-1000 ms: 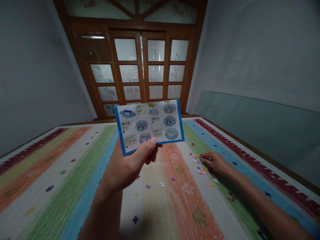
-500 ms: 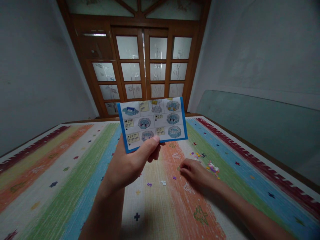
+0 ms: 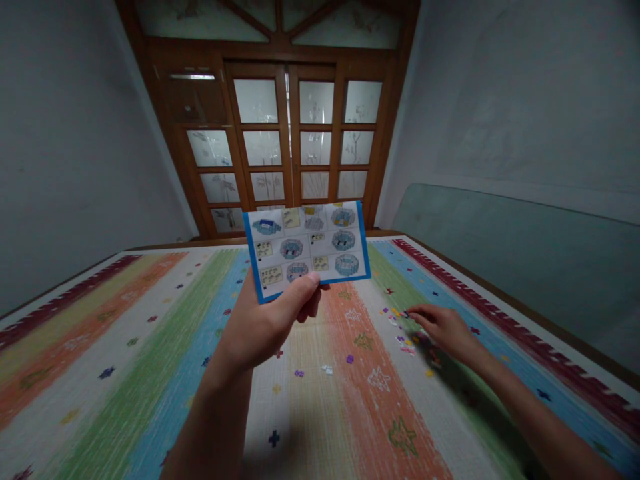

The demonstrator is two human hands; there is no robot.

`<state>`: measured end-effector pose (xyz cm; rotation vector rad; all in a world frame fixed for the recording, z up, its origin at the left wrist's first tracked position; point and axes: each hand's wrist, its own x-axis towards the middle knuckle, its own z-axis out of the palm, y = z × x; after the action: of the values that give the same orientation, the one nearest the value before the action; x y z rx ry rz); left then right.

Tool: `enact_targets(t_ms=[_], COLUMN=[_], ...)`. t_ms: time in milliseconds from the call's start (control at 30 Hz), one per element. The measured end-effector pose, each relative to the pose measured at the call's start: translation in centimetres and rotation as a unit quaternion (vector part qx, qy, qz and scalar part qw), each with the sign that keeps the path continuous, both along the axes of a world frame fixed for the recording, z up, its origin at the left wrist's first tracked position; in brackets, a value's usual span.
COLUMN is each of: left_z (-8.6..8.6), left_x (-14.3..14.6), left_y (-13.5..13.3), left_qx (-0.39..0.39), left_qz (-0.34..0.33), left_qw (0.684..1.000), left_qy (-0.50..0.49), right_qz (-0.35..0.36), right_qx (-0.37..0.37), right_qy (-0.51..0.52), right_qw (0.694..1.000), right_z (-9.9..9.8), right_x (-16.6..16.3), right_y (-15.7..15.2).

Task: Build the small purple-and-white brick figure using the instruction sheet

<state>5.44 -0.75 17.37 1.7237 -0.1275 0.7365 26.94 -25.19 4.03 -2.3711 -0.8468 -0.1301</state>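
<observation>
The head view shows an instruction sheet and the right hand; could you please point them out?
Instruction sheet (image 3: 309,249), head view: middle of the printed side.
Right hand (image 3: 443,326), head view: back of the hand.

Light is dim, coming mainly through the pale door panes (image 3: 316,101) ahead, and the side walls (image 3: 520,100) fall into grey. A soft shadow (image 3: 467,393) lies beneath the right forearm (image 3: 520,403); small pieces (image 3: 407,350) look smeary (so does print on the card (image 3: 307,241)), and wide-angle distortion stretches the edges.
</observation>
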Motion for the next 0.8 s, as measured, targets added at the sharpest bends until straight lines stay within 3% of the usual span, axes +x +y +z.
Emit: enact_targets(t_ms=[167, 333, 800], left_z=[0.1, 0.1, -0.2], left_x=[0.3, 0.2, 0.3], left_y=[0.0, 0.0, 0.4], left_qx=[0.006, 0.007, 0.027], left_qz=[-0.014, -0.014, -0.012], left_qw=[1.0, 1.0, 1.0], left_qy=[-0.002, -0.004, -0.005], right_qz=[-0.084, -0.116, -0.116], right_qx=[0.022, 0.016, 0.041], right_qy=[-0.026, -0.041, -0.066], right_qw=[0.996, 0.992, 0.99], right_z=[-0.2, -1.1, -2.9], right_x=[1.5, 2.6, 3.6], right_y=[-4.0, -6.3, -7.3])
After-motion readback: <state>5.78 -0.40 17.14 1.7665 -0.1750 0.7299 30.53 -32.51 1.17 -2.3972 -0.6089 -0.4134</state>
